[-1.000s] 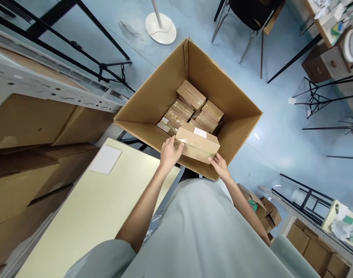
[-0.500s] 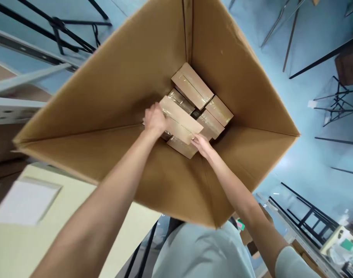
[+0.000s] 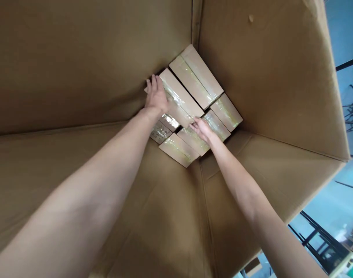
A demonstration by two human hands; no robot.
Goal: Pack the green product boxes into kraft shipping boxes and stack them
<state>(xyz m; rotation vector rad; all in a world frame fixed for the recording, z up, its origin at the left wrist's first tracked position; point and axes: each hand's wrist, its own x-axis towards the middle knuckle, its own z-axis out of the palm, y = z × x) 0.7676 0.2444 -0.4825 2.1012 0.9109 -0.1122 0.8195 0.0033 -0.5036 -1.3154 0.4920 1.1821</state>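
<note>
Deep inside a large cardboard box (image 3: 269, 69), several small taped cartons lie in its bottom corner. Both my hands are on one taped carton (image 3: 179, 92), which lies beside another long carton (image 3: 196, 77). My left hand (image 3: 157, 94) rests over its left end, with the fingers apart. At its lower right end is my right hand (image 3: 202, 129), fingers bent round the edge. Smaller cartons sit below and to the right, among them one at the bottom (image 3: 179, 150) and one at the right (image 3: 227, 112).
High cardboard walls surround both my arms. Beyond the right rim lies a blue floor (image 3: 343, 34), with a black metal frame (image 3: 321, 239) at the lower right.
My view has moved closer into the large box. The held carton now lies lower, alongside the long carton, with both hands still on it. My left hand's fingers are more spread.
</note>
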